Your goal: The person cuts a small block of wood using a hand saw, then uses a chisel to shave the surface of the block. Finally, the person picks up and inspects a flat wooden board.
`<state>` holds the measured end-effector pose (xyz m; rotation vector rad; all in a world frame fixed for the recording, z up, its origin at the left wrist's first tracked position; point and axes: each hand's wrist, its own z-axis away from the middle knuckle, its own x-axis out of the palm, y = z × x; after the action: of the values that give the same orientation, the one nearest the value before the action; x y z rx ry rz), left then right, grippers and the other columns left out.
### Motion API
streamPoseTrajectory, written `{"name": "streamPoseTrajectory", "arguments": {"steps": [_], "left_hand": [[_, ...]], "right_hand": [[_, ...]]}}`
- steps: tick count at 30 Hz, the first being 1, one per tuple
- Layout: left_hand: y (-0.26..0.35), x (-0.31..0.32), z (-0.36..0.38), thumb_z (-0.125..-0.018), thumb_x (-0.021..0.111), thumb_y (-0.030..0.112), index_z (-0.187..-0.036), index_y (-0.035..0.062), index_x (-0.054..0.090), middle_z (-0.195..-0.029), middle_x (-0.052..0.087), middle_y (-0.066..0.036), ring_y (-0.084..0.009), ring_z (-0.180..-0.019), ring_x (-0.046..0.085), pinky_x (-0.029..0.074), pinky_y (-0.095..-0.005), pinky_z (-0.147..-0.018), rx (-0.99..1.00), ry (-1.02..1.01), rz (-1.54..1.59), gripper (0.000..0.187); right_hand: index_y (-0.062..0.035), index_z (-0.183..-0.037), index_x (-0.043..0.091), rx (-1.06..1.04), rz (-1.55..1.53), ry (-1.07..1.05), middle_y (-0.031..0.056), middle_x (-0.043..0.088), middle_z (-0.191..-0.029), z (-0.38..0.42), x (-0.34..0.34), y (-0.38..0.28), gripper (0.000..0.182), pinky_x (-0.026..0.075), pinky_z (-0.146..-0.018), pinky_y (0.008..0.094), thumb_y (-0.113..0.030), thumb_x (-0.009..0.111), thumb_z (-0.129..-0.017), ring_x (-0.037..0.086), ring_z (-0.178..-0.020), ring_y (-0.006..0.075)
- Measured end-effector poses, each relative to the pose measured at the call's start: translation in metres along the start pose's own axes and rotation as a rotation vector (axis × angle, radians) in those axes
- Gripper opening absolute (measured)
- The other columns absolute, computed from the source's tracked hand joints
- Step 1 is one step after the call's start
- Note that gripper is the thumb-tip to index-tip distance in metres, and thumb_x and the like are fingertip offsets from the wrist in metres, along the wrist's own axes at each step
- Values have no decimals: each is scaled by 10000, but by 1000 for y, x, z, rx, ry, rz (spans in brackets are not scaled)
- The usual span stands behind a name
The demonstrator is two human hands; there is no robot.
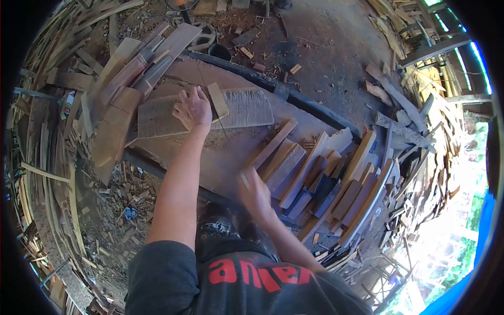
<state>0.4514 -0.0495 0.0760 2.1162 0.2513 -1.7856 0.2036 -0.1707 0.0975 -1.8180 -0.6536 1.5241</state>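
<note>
A wide, rough-faced wooden plank (247, 107) lies across the dusty work table. On its left part rests my left hand (193, 110), fingers bent and somewhat apart. Just right of these fingers, a small rectangular wood block (218, 100) sits on the plank. A thin dark line (221, 128), perhaps a blade edge, runs between hand and block and past the plank's near edge. Nearer my body, my right hand (255, 195) is smeared by motion beside a row of cut wood pieces (283, 164). Whether it holds anything is not clear.
Long boards (168, 58) are stacked at the table's left end. Several cut pieces, among them a curved strip (367, 205), lie at the right. A dark beam (310, 107) edges the far side. Scrap wood (134, 191) litters the ground.
</note>
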Motion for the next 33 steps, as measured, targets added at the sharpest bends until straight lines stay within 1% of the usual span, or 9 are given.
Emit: {"name": "streamPoseTrajectory", "arguments": {"steps": [4, 8, 11, 15, 18, 24, 27, 30, 33], "left_hand": [[2, 0, -3, -1002, 394, 424, -1056, 225, 646, -1157, 569, -83, -377, -951, 601, 423, -507, -839, -68, 23, 31, 325], [5, 1, -7, -1002, 394, 420, -1064, 229, 646, -1156, 569, -83, -378, -951, 603, 423, -506, -840, -68, 0, 38, 322], [-1, 8, -2, -1001, 397, 420, -1049, 225, 650, -1154, 570, -81, -379, -946, 601, 422, -511, -842, -39, 105, 52, 323], [-2, 9, -6, -999, 403, 427, -1029, 220, 659, -1148, 569, -77, -376, -938, 600, 423, -518, -841, -3, 39, 10, 331], [3, 1, -10, -1000, 407, 429, -1029, 218, 662, -1139, 569, -76, -373, -937, 599, 424, -518, -840, -9, 50, 15, 332], [5, 2, -7, -1002, 407, 426, -1029, 212, 658, -1121, 569, -80, -373, -934, 598, 425, -513, -841, -23, 50, 58, 331], [0, -2, -10, -1008, 379, 447, -1067, 217, 645, -1153, 561, -81, -389, -991, 588, 423, -532, -869, -4, -6, 50, 356], [0, 0, -12, -1014, 350, 468, -1104, 217, 631, -1192, 553, -82, -405, -1049, 576, 418, -554, -901, -48, -71, 43, 388], [4, -7, -20, -1017, 344, 464, -1107, 210, 629, -1204, 553, -82, -411, -1051, 572, 416, -559, -902, -61, -74, 53, 393]], "right_hand": [[-62, -1098, 463, 18, 55, -5, 227, 625, -835, -67, 36, -5, 263, 501, -594, 516, -152, 619, -907, 635, -722, 434], [-60, -1061, 490, 107, 27, -35, 219, 641, -865, 9, -17, -19, 231, 515, -604, 508, -177, 630, -919, 647, -739, 429], [-64, -1045, 500, 157, 92, -91, 219, 643, -872, 50, -34, -11, 217, 522, -614, 502, -183, 633, -922, 651, -743, 428], [-70, -1063, 483, 7, -6, -29, 217, 635, -843, -48, 33, 4, 242, 519, -601, 512, -193, 633, -919, 649, -737, 433], [-67, -1070, 473, 78, 47, -35, 218, 630, -832, -78, 39, -11, 263, 517, -597, 520, -201, 636, -912, 643, -729, 439], [-54, -1100, 508, 65, 47, -16, 212, 624, -828, 29, -32, -20, 275, 516, -581, 498, -193, 650, -910, 649, -722, 417], [-58, -1091, 516, 89, 36, -23, 211, 619, -825, 30, -16, -10, 264, 506, -575, 505, -167, 657, -897, 646, -714, 417], [-64, -1097, 500, 47, 79, -3, 215, 614, -812, -72, 38, -13, 264, 500, -582, 522, -173, 640, -902, 633, -703, 434], [-65, -1098, 487, 48, 82, 5, 216, 615, -814, -88, 49, -13, 262, 501, -590, 527, -188, 625, -913, 629, -707, 442]]}}
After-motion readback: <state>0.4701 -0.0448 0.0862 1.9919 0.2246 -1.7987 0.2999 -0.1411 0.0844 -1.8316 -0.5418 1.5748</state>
